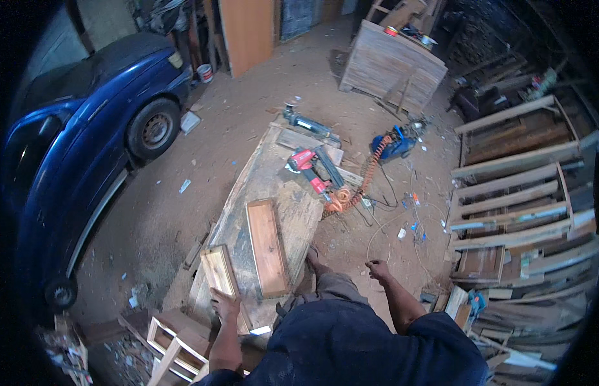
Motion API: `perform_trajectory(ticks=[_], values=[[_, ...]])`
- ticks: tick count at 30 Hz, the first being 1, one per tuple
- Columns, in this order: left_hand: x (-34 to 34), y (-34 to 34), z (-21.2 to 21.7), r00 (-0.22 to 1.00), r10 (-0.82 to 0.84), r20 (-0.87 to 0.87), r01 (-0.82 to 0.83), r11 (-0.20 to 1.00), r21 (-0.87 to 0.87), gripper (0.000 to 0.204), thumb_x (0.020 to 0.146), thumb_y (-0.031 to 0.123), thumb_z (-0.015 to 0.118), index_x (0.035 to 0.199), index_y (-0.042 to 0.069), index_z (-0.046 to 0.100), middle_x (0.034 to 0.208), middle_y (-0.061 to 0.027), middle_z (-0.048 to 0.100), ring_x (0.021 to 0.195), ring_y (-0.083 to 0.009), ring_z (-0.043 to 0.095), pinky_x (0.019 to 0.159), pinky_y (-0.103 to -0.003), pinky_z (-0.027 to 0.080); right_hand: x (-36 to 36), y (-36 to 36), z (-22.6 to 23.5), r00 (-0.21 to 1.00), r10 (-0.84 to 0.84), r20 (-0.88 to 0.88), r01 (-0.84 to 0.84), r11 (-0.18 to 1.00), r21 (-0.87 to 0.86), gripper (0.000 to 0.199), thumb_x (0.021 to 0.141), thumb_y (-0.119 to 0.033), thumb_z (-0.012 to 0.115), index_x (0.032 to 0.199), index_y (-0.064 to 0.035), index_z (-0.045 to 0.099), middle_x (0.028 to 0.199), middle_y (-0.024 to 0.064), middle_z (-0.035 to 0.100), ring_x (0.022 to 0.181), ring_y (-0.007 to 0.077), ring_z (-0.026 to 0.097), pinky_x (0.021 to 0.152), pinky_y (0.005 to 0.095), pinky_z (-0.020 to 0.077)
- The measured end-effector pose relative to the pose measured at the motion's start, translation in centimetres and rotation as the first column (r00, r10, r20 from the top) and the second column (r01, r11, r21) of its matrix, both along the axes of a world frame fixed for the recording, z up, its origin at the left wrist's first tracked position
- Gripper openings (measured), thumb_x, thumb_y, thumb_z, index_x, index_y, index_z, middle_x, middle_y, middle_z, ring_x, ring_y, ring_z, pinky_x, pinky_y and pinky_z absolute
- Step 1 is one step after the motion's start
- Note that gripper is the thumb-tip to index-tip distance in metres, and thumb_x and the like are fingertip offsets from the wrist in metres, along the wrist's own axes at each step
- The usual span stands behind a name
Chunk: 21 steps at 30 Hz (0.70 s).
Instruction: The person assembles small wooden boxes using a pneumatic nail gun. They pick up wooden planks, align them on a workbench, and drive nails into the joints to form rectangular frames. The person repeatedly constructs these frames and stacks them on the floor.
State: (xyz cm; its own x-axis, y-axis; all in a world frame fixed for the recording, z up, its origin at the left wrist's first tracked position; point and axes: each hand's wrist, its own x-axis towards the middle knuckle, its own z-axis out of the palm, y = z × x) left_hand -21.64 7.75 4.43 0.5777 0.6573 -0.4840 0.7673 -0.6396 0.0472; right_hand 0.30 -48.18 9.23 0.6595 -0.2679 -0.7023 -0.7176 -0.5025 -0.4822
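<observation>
My left hand (224, 302) grips the near end of a small framed wooden panel (219, 270) lying at the near left corner of the worn workbench (254, 186). A second, longer framed panel (267, 246) lies beside it on the bench. My right hand (378, 269) hangs free to the right of the bench, fingers loosely curled, holding nothing. A red nail gun (310, 166) with an orange coiled hose (357, 186) rests at the far end of the bench.
A blue car (87, 141) is parked to the left. A grey power tool (306, 123) lies at the bench's far edge, a blue compressor (393, 145) beyond on the floor. Wooden frames (512, 186) are stacked at right, a wooden cabinet (389, 67) stands behind, small frames (174, 344) near left.
</observation>
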Motion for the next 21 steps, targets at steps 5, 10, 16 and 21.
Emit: perform_trajectory(ticks=[5, 10, 16, 21], values=[[-1.6, 1.0, -2.4, 0.991, -0.129, -0.029, 0.13, 0.99, 0.06, 0.134, 0.08, 0.067, 0.072, 0.155, -0.016, -0.001, 0.169, -0.0208, -0.002, 0.129, -0.0501, 0.046, 0.107, -0.054, 0.044, -8.6, -2.1, -0.7, 0.996, -0.084, 0.013, 0.085, 0.995, -0.045, 0.045, 0.089, -0.035, 0.075, 0.115, 0.0016, 0.07, 0.082, 0.0115, 0.069, 0.065, 0.019, 0.065, 0.058, 0.0342, 0.0551], [0.6, 0.9, -0.1, 0.906, -0.263, -0.33, 0.26, 0.964, -0.054, 0.11, 0.094, 0.064, 0.053, 0.157, -0.011, 0.006, 0.164, -0.0365, -0.005, 0.148, -0.0469, 0.03, 0.113, -0.048, 0.041, -16.6, -5.5, -1.7, 0.988, -0.156, -0.023, 0.154, 0.985, -0.079, 0.038, 0.087, -0.034, 0.074, 0.105, -0.0007, 0.074, 0.072, 0.0095, 0.067, 0.06, 0.019, 0.064, 0.057, 0.0338, 0.0543], [0.2, 0.4, -0.4, 0.942, -0.102, -0.318, 0.101, 0.995, -0.021, 0.098, 0.092, 0.052, 0.062, 0.16, 0.0, 0.014, 0.156, -0.0314, 0.03, 0.123, -0.0463, 0.055, 0.1, -0.049, 0.05, -24.0, -9.2, -4.5, 0.966, -0.243, -0.086, 0.229, 0.962, -0.145, 0.036, 0.083, -0.036, 0.072, 0.092, -0.0016, 0.077, 0.068, 0.0129, 0.068, 0.057, 0.0202, 0.066, 0.058, 0.0365, 0.0553], [0.6, -4.1, 2.1, 0.964, 0.266, 0.002, -0.26, 0.944, -0.203, 0.083, 0.092, 0.047, 0.065, 0.151, 0.005, 0.025, 0.137, -0.0224, 0.045, 0.106, -0.0384, 0.058, 0.087, -0.046, 0.051, -26.4, -10.5, -5.8, 0.94, -0.337, 0.058, 0.341, 0.937, -0.071, 0.039, 0.081, -0.041, 0.073, 0.094, -0.0046, 0.077, 0.084, 0.0157, 0.075, 0.075, 0.027, 0.072, 0.074, 0.0395, 0.0573]])
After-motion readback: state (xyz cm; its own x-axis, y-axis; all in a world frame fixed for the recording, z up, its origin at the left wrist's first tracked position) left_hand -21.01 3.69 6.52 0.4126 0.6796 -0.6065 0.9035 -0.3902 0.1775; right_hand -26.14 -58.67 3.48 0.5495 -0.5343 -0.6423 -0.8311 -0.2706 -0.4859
